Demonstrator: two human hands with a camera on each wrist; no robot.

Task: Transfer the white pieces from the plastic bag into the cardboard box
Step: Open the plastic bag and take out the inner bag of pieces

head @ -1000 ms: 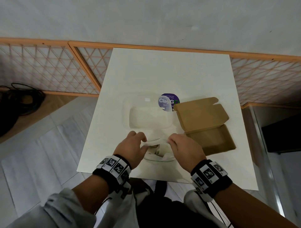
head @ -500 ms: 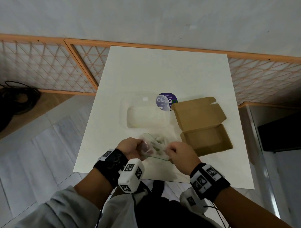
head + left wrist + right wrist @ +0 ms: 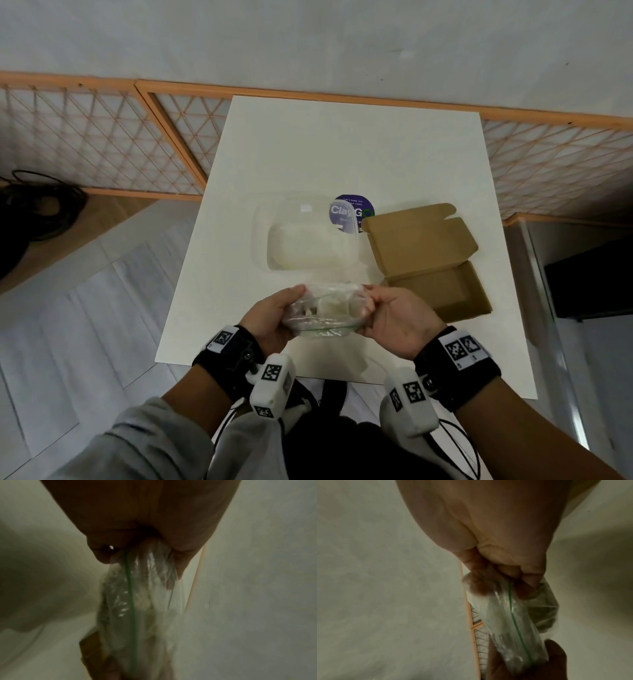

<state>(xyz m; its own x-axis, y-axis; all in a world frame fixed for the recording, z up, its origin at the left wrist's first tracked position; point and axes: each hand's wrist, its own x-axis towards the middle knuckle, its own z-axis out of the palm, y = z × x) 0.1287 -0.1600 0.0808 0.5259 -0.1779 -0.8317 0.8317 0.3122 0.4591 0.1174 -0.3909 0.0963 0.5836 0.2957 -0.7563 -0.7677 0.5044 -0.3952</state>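
Fingers of the left hand curl round one end of the clear plastic bag, and those of the right hand curl round the other end, so both hands grip it, palms turned towards the camera, and hold it lifted above the near part of the white tabletop; the bag's mouth, edged by a thin green zip line, faces the person and looks partly parted; white pieces show through the film inside the bag, though their number cannot be told; in the left wrist view the thumb and fingers pinch the crumpled film with the green line running straight down from them, and in the right wrist view the fingers clamp the bag's other corner the same way, both views being dim and blurred; the open cardboard box lies on the tabletop just to the right of the hands, its lid flap laid back away from the person; a clear plastic container stands beyond the bag, to the left of the box; partly behind it a round purple sticker reads "Clay" and "G" in white, with small print above of which only "Let's keep our" and "clean" can be made out; black wristbands with square coded markers sit on both wrists.
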